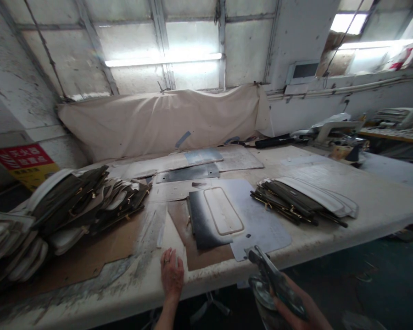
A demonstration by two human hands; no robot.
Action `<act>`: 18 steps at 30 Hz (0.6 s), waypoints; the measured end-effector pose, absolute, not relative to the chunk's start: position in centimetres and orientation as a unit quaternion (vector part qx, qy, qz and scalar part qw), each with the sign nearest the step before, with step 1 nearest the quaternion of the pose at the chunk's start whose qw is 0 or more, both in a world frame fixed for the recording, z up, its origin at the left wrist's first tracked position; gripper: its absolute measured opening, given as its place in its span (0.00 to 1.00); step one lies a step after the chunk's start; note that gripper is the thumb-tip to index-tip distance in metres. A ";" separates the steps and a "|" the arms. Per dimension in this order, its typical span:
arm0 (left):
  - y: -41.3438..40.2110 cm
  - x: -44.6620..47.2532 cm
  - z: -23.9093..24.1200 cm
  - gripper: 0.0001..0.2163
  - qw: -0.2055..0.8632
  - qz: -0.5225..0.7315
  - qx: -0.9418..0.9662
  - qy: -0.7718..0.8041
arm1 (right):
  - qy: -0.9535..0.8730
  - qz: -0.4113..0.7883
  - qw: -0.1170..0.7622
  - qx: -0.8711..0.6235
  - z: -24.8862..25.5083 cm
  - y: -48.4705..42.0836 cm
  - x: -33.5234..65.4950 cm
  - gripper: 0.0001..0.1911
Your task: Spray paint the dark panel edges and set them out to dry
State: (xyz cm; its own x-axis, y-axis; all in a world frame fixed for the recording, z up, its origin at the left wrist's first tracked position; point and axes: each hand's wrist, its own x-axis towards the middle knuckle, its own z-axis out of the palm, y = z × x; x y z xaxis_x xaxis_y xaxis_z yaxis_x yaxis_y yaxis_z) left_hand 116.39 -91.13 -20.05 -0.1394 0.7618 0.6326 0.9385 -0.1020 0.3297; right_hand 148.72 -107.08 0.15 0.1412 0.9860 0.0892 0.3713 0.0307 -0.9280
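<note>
My left hand lies flat and open on the near edge of the worktable, fingers together, a ring on one finger. Below the table edge my right hand grips a metal spray gun with a round cup under it, its nozzle pointing up towards the table. Just beyond the nozzle lies a thin metal template sheet with a dark leather piece and a pale rounded-rectangle piece on it.
A large heap of dark and pale cut pieces sits at the left, with white stacks beside it. A smaller fanned stack lies at the right. A beige cloth hangs along the back wall. Sewing machines stand far right.
</note>
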 end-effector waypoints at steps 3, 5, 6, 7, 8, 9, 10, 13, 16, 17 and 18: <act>-91.2 116.4 -19.9 0.14 0.115 -0.371 -0.643 -0.660 | -0.581 0.347 0.448 -0.584 -0.4 -106.8 148.1 0.14; -91.2 116.4 -19.8 0.14 0.111 -0.374 -0.643 -0.660 | -0.602 0.347 0.438 -0.570 -0.8 -106.6 148.0 0.14; -91.2 116.4 -19.8 0.14 0.111 -0.375 -0.642 -0.659 | -0.609 0.349 0.431 -0.567 -1.0 -106.6 147.9 0.15; -91.2 116.3 -19.8 0.14 0.110 -0.377 -0.642 -0.659 | -0.612 0.350 0.426 -0.567 -1.2 -106.6 147.9 0.16; -91.2 116.3 -19.8 0.14 0.109 -0.379 -0.642 -0.657 | -0.615 0.352 0.421 -0.566 -1.2 -106.6 147.8 0.16; -91.3 116.3 -19.8 0.14 0.108 -0.379 -0.642 -0.657 | -0.619 0.355 0.416 -0.564 -1.2 -106.6 147.7 0.16; -91.3 116.3 -19.8 0.15 0.108 -0.378 -0.642 -0.658 | -0.623 0.356 0.410 -0.563 -1.1 -106.6 147.6 0.15; -91.3 116.3 -19.8 0.15 0.107 -0.373 -0.641 -0.662 | -0.627 0.357 0.403 -0.563 -0.8 -106.7 147.4 0.13; -91.3 116.4 -19.8 0.16 0.108 -0.371 -0.641 -0.663 | -0.611 0.357 0.415 -0.572 -0.7 -106.8 147.6 0.14; -91.3 116.3 -19.9 0.16 0.108 -0.369 -0.642 -0.663 | -0.606 0.354 0.422 -0.575 -0.7 -106.9 147.8 0.15; -91.2 116.3 -19.9 0.15 0.108 -0.369 -0.644 -0.661 | -0.601 0.353 0.425 -0.578 -0.7 -107.0 148.1 0.15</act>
